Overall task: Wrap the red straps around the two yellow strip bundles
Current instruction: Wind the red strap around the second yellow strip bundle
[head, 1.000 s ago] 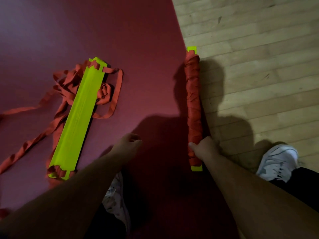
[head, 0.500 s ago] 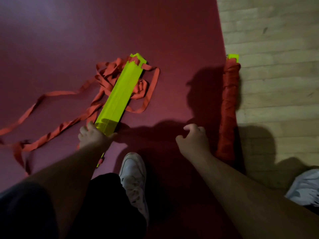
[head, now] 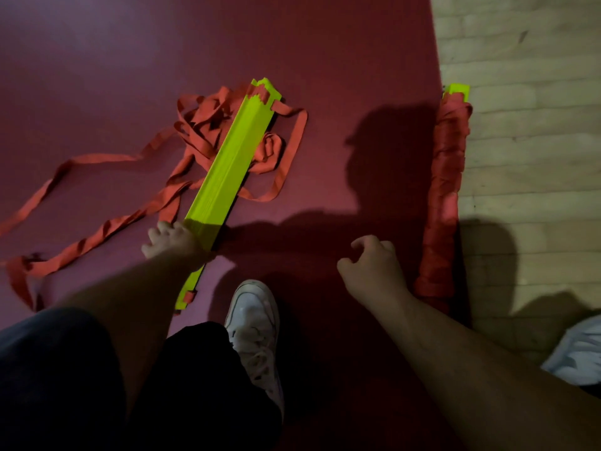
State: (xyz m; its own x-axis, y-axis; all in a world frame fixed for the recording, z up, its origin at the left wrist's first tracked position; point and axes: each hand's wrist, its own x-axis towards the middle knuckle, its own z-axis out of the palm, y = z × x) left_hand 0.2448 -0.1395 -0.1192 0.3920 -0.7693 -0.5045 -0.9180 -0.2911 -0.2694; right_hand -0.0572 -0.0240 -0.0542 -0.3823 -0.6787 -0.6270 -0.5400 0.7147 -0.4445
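Left hand [head: 172, 239] now grips bundle [head: 228, 167]; right hand [head: 374, 268] hovers.

Dim, hard dark shadows, soft focus

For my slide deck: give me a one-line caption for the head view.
Left hand holds the unwrapped yellow strip bundle amid loose red straps; right hand hovers beside the strap-wrapped bundle.

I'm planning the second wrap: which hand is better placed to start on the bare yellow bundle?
Left. The left hand lies on the bare yellow bundle, beside the loose red straps. The right hand hangs empty, nearer the wrapped bundle.
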